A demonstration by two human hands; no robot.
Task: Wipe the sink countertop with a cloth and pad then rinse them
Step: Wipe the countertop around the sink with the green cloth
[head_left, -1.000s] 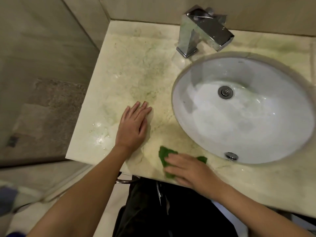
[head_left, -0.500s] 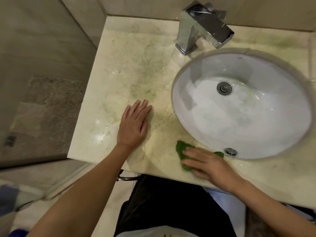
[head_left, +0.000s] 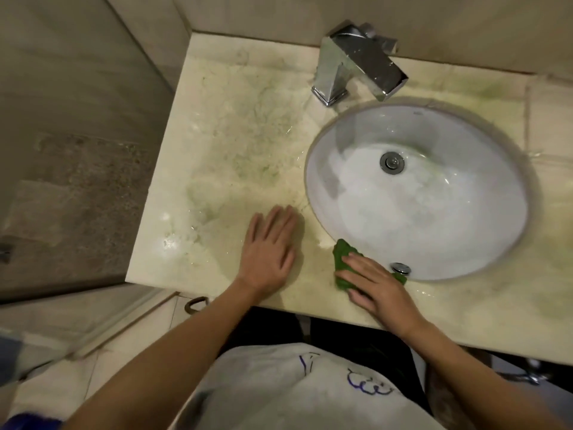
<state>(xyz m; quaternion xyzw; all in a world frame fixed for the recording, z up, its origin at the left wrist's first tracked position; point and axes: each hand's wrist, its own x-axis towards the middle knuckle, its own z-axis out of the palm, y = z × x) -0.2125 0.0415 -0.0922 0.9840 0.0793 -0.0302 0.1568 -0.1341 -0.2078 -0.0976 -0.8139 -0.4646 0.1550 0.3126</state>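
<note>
A green scouring pad [head_left: 342,259] lies on the beige marble countertop [head_left: 242,144] at the front rim of the white oval sink [head_left: 434,212]. My right hand [head_left: 376,285] presses flat on the pad with straight fingers, covering most of it. To its left, my left hand [head_left: 268,252] rests flat on the wet counter, fingers straight and spread, holding nothing. Greenish smears and water streaks mark the counter left of the basin. No cloth is visible.
A square chrome faucet [head_left: 359,63] stands behind the basin. The drain [head_left: 392,162] sits in the bowl and the overflow cap [head_left: 401,269] near my right hand. A wall and a glass partition [head_left: 93,150] border the counter's left edge.
My right hand has slid the green pad rightward along the front edge, up to the sink rim. My left hand stays flat on the counter.
</note>
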